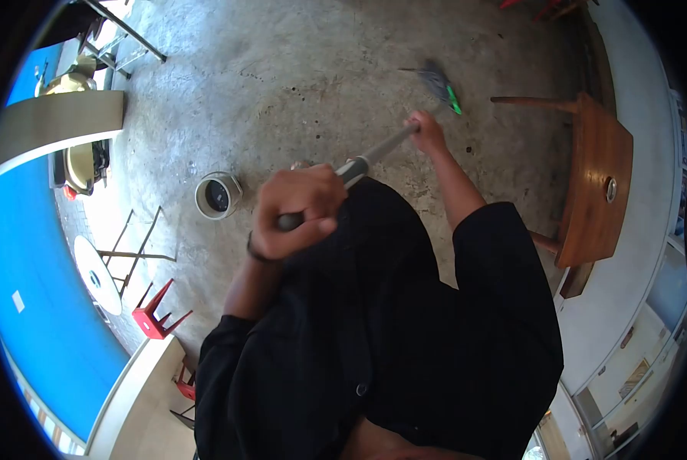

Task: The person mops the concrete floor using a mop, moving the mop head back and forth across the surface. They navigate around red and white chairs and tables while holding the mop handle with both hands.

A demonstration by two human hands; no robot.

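Observation:
My left hand [299, 208] is wrapped round the dark grip at the top end of a long grey pole, close in front of my chest. Lower down the same pole, my right hand [428, 133] is closed round the shaft. The pole belongs to a mop [441, 86], whose grey head with a green edge rests on the concrete floor ahead and to the right. The head is slightly blurred. To my left a pale bucket [236, 185] stands on the floor with something dark inside.
A wooden table [598, 184] stands at the right by the wall. On the left are a red stool [153, 322], a round white table [98, 274] tipped on its side, and a parked scooter [81, 165]. Metal legs [133, 34] stand at the upper left. The stained concrete floor [297, 69] stretches ahead.

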